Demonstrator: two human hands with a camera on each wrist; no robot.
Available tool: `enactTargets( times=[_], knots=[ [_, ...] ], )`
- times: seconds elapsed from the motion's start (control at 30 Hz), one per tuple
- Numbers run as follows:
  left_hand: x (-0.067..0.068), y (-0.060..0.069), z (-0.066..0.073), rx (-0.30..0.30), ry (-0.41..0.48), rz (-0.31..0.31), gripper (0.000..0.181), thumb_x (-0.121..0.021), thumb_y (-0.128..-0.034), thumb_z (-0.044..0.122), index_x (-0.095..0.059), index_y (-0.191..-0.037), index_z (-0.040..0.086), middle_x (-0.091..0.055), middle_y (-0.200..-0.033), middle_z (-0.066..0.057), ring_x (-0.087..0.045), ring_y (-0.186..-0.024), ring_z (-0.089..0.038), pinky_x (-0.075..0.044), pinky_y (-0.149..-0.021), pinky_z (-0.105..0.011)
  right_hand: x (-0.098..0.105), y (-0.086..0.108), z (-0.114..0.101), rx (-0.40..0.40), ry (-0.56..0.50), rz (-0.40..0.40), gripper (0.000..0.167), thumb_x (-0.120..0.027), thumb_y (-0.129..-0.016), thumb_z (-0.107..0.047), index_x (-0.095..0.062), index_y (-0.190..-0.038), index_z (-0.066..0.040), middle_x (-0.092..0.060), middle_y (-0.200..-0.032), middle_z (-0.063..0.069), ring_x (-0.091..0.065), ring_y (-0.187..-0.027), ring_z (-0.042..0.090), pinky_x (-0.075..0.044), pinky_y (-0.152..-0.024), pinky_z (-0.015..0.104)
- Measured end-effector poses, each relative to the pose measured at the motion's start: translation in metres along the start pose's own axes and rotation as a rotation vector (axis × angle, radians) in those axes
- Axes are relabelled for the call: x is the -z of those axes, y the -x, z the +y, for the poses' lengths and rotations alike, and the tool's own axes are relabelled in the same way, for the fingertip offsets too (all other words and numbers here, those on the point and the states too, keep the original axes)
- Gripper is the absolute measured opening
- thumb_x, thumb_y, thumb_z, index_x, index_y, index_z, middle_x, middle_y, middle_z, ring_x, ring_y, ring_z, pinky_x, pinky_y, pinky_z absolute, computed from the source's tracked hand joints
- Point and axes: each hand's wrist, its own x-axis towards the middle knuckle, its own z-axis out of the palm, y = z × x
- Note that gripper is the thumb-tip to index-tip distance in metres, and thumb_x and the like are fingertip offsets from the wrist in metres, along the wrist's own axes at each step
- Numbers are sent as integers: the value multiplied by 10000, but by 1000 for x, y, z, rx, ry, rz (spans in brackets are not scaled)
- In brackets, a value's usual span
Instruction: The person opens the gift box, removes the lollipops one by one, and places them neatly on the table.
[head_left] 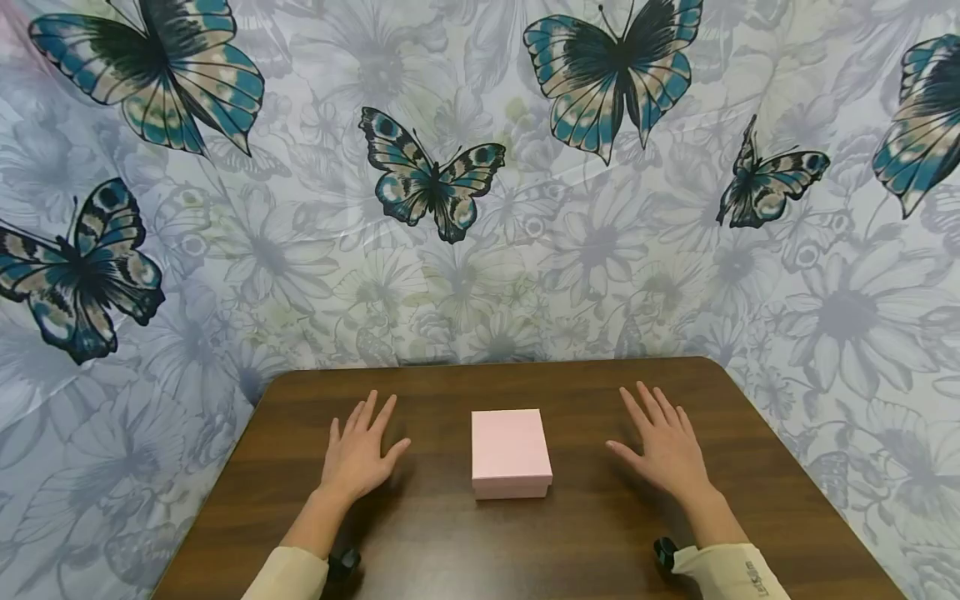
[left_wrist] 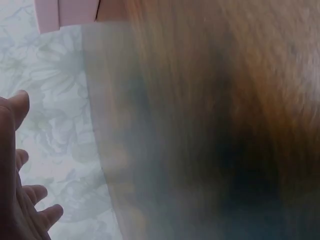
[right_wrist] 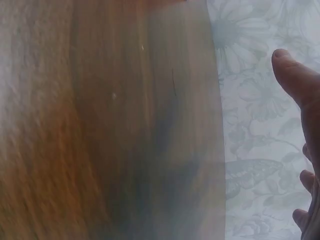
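Butterfly-print cloth (head_left: pixel 480 283) behind table (head_left: pixel 585 542) and pink box (head_left: pixel 511 450)

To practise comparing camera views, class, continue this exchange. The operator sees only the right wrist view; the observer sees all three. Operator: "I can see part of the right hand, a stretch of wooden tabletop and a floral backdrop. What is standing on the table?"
Observer: A pink box stands on the table.

Operator: Is it open or closed?

Observer: It looks closed, with its lid on.

Operator: And where is the other hand?

Observer: The left hand is to the left of the pink box, apart from it.
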Motion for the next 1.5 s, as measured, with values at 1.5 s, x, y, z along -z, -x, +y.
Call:
enactTargets(
  times=[1.5],
  knots=[
    [-30,3,65,-220,673,-252,1015,-749,-860,486,-35,-1580,459,-81,-1699,42,-151,-1562,-312,-250,-1182,-662,-18,1,-70,144,-574,-150,941,-775,-856,-376,-237,-1600,-171,-266,-1655,112,-229,-1502,458,-278,-1086,761]
  ],
)
